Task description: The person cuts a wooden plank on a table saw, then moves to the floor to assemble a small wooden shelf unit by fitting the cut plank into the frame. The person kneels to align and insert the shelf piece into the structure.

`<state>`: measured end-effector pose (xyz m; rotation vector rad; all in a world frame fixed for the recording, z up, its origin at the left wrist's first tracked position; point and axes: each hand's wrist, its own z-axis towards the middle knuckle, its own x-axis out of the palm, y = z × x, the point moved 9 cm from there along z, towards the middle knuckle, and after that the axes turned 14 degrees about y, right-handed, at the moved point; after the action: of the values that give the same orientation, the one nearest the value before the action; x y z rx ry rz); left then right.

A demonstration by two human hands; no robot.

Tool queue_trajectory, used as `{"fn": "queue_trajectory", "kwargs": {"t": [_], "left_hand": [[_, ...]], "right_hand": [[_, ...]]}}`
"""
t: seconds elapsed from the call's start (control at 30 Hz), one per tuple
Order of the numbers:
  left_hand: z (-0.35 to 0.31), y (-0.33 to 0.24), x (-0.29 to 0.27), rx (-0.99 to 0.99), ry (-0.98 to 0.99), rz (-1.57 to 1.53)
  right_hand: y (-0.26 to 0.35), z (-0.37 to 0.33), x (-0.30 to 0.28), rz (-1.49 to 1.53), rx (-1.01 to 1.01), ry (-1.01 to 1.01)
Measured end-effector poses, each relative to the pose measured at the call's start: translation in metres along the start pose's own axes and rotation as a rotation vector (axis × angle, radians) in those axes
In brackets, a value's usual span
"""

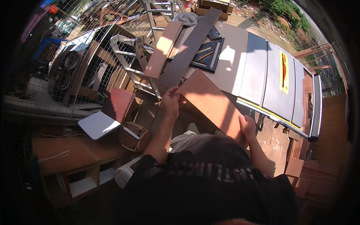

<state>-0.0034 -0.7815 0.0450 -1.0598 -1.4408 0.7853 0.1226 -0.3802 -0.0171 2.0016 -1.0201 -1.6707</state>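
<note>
A black short-sleeved shirt point(210, 191) is filling the bottom of my remote view, closest to the lens, and a row of shiny dark block letters is running across its chest, bending with the folds. Small pale marks are showing on the grey, ribbed table saw point(257, 67) at the right, too tiny for me to read. The person's bare right hand point(246, 126) is gripping the right end of a flat, reddish-brown, rectangular wooden board point(210, 101), its thumb side showing at the edge. The bare left hand point(171, 100) is curling, fingers partly bent, at the board's left corner; I cannot tell whether it is pinching or merely touching. The board is slanting between the hands, in front of the torso, its far edge overlapping the pale worktop point(231, 56) in my view; whether it is resting there, I cannot tell. Its smooth face is catching bright sun, with darker shadow bands crossing it. Beyond it, a black triangular square point(215, 62) is lying with an orange pencil point(205, 56) over it, beside a long dark-brown plank point(187, 48).
</note>
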Motion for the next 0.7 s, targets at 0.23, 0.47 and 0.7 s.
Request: {"fn": "queue_trajectory", "kwargs": {"t": [0.23,0.47,0.7], "left_hand": [[0.057,0.003,-0.047,0.107,0.113,0.245],[0.122,0.056,-0.090,-0.325,0.162,-0.296],[0.091,0.065,-0.044,-0.468,0.575,0.155]], "right_hand": [[0.050,-0.022,-0.012,0.010,0.263,0.134],[0.106,-0.045,-0.070,-0.117,0.368,-0.030],[0.190,-0.062,-0.092,-0.472,0.146,-0.316]]}}
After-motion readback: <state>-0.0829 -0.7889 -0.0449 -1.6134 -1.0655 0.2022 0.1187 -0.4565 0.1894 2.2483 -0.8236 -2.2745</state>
